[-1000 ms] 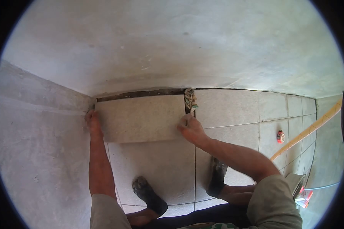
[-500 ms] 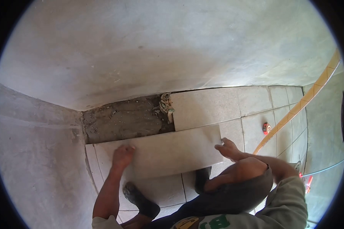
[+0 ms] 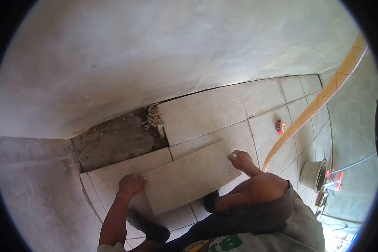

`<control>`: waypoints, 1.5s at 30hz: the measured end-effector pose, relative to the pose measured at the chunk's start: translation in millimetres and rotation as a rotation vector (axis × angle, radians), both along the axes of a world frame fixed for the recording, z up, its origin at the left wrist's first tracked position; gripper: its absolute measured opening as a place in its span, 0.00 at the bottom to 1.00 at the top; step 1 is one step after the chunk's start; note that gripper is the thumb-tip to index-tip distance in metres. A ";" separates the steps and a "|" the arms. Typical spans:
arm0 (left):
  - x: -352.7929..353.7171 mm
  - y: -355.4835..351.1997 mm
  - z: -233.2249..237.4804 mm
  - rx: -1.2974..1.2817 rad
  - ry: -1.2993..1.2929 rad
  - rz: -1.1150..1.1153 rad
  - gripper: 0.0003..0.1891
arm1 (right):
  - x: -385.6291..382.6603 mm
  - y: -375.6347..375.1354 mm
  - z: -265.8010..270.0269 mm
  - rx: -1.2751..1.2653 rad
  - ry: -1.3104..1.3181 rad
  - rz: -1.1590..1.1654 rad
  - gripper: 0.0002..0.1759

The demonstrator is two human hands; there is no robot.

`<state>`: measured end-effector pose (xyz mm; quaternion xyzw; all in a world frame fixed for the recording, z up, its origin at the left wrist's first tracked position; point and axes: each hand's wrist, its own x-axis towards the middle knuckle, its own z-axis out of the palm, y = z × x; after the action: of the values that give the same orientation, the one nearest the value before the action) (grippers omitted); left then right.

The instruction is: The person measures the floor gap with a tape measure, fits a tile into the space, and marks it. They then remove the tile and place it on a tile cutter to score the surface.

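Note:
A loose rectangular tile (image 3: 191, 176) lies tilted over the laid floor tiles, in front of my knees. Beside its left end is my left hand (image 3: 132, 184), fingers curled with the thumb toward the tile edge; whether it grips the tile is unclear. At the tile's upper right corner my right hand (image 3: 242, 161) is closed in a pinch on something small and pale. Bare dark ground (image 3: 113, 140) shows in a gap along the wall, and a crumpled rag (image 3: 156, 119) lies at the right end of that gap.
A red tape measure (image 3: 281, 127) rests on the floor tiles at the right. A long yellowish strip (image 3: 323, 97) curves across the right side. Farther right stand a bucket (image 3: 311, 175) and red items (image 3: 335, 179) by the wall (image 3: 353, 126).
The view has turned and shifted, bringing the bucket into sight. The loose tile now lies at a steeper slant and farther from the gap, with both hands still near its ends.

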<state>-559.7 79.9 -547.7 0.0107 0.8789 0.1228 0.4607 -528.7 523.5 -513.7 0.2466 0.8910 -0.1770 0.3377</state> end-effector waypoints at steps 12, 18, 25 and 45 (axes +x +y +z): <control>-64.4 91.4 3.4 0.387 0.490 0.446 0.20 | -84.4 43.4 -39.0 0.156 0.488 -0.151 0.29; -85.6 154.4 -9.7 0.219 0.365 0.606 0.22 | -124.9 67.4 -67.8 0.233 0.609 -0.208 0.34; -82.3 148.6 -20.4 0.378 0.352 0.832 0.24 | -138.5 73.9 -67.7 0.176 0.625 -0.192 0.33; -68.6 153.3 13.8 1.223 0.141 1.241 0.18 | -139.8 111.1 -67.4 0.230 0.658 -0.241 0.24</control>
<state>-628.3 233.2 -533.9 -0.2170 0.5324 0.8006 0.1687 -668.5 634.6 -581.0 0.3161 0.9305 -0.1841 -0.0200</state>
